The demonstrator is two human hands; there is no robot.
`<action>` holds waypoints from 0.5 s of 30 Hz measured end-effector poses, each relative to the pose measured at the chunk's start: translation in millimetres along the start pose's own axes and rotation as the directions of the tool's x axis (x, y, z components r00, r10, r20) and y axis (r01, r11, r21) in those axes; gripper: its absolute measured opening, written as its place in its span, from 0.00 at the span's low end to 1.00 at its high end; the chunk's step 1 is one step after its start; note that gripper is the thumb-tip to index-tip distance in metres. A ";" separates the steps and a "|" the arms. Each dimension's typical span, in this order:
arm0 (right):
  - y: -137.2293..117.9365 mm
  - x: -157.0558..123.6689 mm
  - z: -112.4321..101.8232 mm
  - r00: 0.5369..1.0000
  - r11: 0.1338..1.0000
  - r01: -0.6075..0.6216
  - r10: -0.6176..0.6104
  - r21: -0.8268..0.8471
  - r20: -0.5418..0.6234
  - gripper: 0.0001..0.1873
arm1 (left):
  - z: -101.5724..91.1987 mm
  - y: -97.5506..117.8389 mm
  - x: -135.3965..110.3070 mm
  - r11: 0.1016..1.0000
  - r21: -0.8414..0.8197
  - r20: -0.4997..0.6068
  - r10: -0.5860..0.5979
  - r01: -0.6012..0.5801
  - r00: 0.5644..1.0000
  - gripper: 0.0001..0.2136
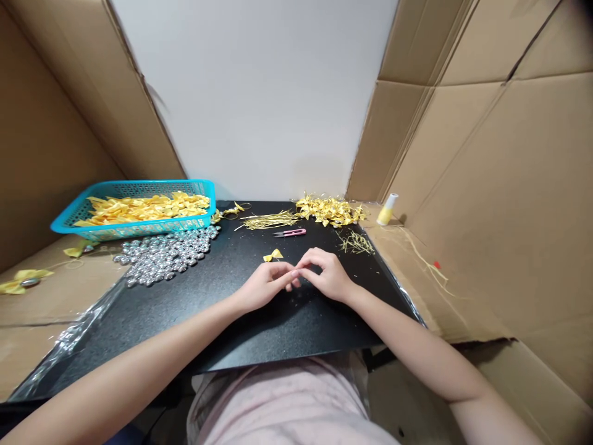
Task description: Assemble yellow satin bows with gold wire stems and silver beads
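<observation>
My left hand [269, 285] and my right hand [325, 274] meet over the middle of the black table, both with fingers pinched together. Whatever lies between their fingertips is too small or hidden to make out. Just beyond my left hand rests a yellow ribbon bow [273, 255]. A pink-handled thread snipper [290, 233] lies farther back, its blades pointing left. Behind it is a bundle of thin gold ties [269, 220]. Many silver beads [164, 254] are spread over the left part of the table.
A turquoise basket [134, 230] of yellow bows stands at the back left. Finished-looking bows with ties [330, 210] are heaped at the back right, near loose tie scraps [356, 242]. A thread spool [387, 209] stands on the right cardboard. Cardboard walls [500, 185] enclose both sides.
</observation>
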State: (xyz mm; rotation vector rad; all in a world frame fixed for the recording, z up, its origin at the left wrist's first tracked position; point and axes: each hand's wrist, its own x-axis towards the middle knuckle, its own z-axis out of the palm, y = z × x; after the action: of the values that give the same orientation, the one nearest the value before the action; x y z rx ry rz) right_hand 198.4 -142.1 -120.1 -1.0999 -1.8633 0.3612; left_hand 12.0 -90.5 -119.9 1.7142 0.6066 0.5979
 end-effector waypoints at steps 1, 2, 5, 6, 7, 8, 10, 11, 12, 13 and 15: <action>0.4 -0.4 0.8 1.000 1.000 0.000 0.000 -0.008 -0.007 0.07 | 1.3 -2.6 1.3 0.997 -0.059 0.008 -0.044 0.044 0.999 0.16; 0.8 -0.7 1.4 1.000 1.000 -0.002 0.002 -0.017 -0.016 0.07 | 1.7 -5.4 2.6 0.988 -0.135 -0.009 -0.077 0.075 0.997 0.17; 1.2 -1.2 3.2 0.999 0.999 0.013 -0.015 -0.039 -0.048 0.06 | 0.2 -11.3 5.9 0.900 -0.419 -0.098 -0.173 0.117 0.980 0.18; 1.2 -1.3 3.8 0.998 0.998 0.028 -0.031 -0.053 -0.060 0.06 | -0.6 -12.2 6.7 0.856 -0.504 -0.118 -0.205 0.119 0.972 0.18; 1.3 -1.4 4.3 0.996 0.996 0.048 -0.053 -0.071 -0.069 0.06 | -1.4 -12.7 7.4 0.813 -0.569 -0.125 -0.233 0.123 0.964 0.18; 1.5 -1.7 4.9 0.994 0.993 0.071 -0.078 -0.095 -0.075 0.05 | -2.0 -12.9 7.9 0.778 -0.615 -0.129 -0.256 0.125 0.958 0.18; 2.0 -2.4 5.7 0.989 0.983 0.112 -0.124 -0.149 -0.078 0.05 | -3.0 -12.9 8.4 0.744 -0.657 -0.145 -0.278 0.118 0.949 0.18; 2.3 -2.8 6.0 0.987 0.976 0.127 -0.142 -0.175 -0.076 0.05 | -3.2 -13.0 8.3 0.745 -0.658 -0.157 -0.283 0.114 0.946 0.18; 2.5 -3.2 6.1 0.986 0.970 0.136 -0.153 -0.199 -0.071 0.05 | -3.2 -13.1 8.0 0.756 -0.645 -0.172 -0.286 0.111 0.943 0.18; 2.6 -3.7 6.2 0.985 0.964 0.142 -0.160 -0.223 -0.062 0.05 | -3.0 -13.0 7.5 0.777 -0.619 -0.190 -0.284 0.110 0.940 0.19; 2.5 -4.3 6.2 0.985 0.952 0.150 -0.166 -0.267 -0.038 0.06 | -1.9 -12.6 5.7 0.848 -0.521 -0.236 -0.259 0.103 0.936 0.19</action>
State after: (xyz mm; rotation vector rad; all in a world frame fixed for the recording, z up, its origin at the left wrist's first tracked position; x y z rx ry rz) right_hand 195.4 -143.0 -127.5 -1.1130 -1.9692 -0.0137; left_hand 13.7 -82.7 -131.4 1.0660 0.7427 0.8060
